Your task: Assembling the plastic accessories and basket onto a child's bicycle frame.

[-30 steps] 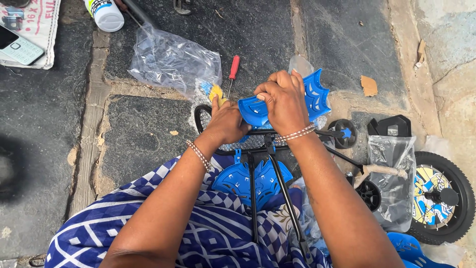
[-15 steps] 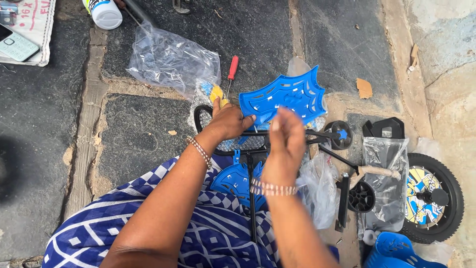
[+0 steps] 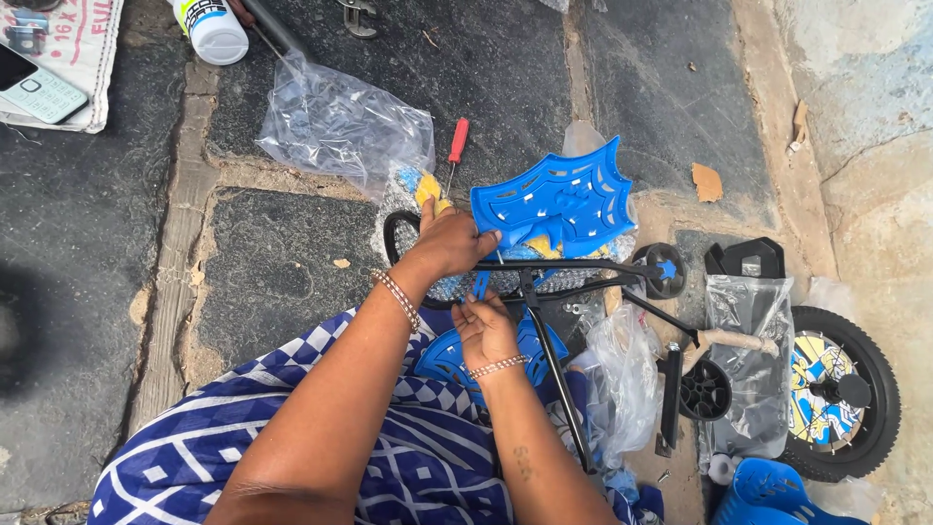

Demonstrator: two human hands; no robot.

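A blue web-patterned plastic plate point(image 3: 559, 204) stands against a small bike's black handlebar point(image 3: 583, 264). My left hand point(image 3: 449, 243) grips the plate's left edge, thumb on its face. Just below the bar is my right hand point(image 3: 486, 331), its fingertips pinching a narrow blue tab point(image 3: 481, 285) that hangs from the plate beside the black stem point(image 3: 554, 374). Under this hand lies another blue plastic part point(image 3: 442, 358), resting on my blue-and-white patterned lap.
A red-handled screwdriver point(image 3: 457, 146) and a clear plastic bag point(image 3: 340, 126) lie on the stone floor beyond the plate. At the right are a tyred wheel point(image 3: 841, 389), a small black training wheel point(image 3: 705, 389), bagged black parts point(image 3: 748, 321) and a blue basket point(image 3: 768, 491). A white bottle point(image 3: 214, 29) and phone point(image 3: 39, 87) lie top left.
My right hand left the top of the blue plate and dropped below the handlebar to the blue tab. The plate's face now shows. The left hand stayed at the plate's left edge.
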